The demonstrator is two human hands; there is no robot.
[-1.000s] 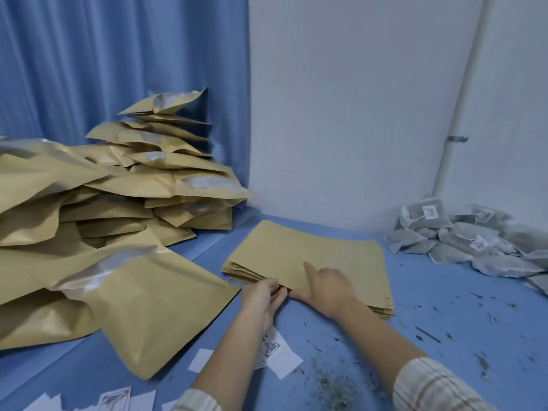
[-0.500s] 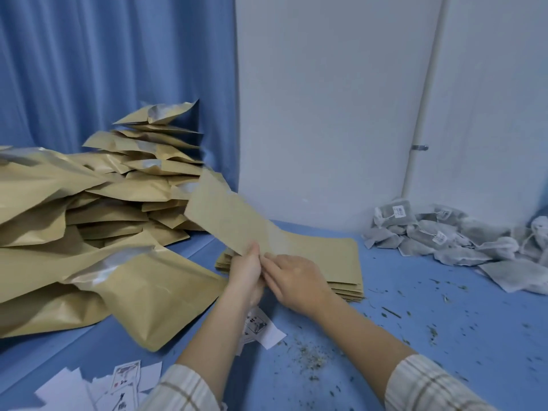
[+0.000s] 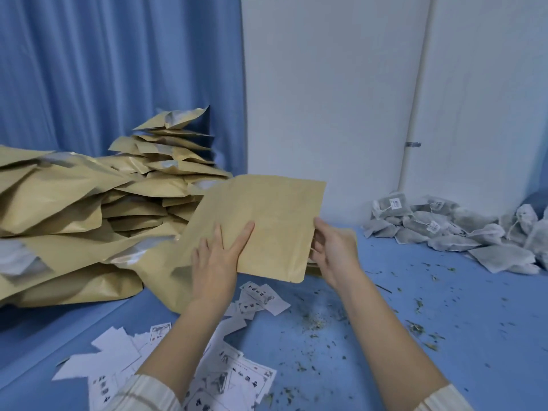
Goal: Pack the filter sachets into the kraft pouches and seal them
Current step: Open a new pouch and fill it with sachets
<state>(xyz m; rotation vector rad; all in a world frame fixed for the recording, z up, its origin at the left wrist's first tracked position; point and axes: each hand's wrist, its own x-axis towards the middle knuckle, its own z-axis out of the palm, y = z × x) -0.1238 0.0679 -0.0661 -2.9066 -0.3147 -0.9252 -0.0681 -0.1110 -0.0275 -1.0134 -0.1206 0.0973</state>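
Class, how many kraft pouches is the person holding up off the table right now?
1: a flat kraft pouch, held between the left hand and right hand. Another could be hidden behind it.

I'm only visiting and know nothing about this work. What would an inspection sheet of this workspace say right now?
Surface: blue table, strewn with dried herb crumbs.
Job's things: one flat kraft pouch held up off the table; heap of kraft pouches at the left; pile of grey filter sachets at the right by the wall.
Clutter: small printed paper labels scattered at the near edge.
Hands: left hand has straight fingers across the held pouch's face; right hand grips its right edge.
Cables: nothing seen.
Surroundings: blue curtain behind the heap, white wall, white pipe running up the wall.
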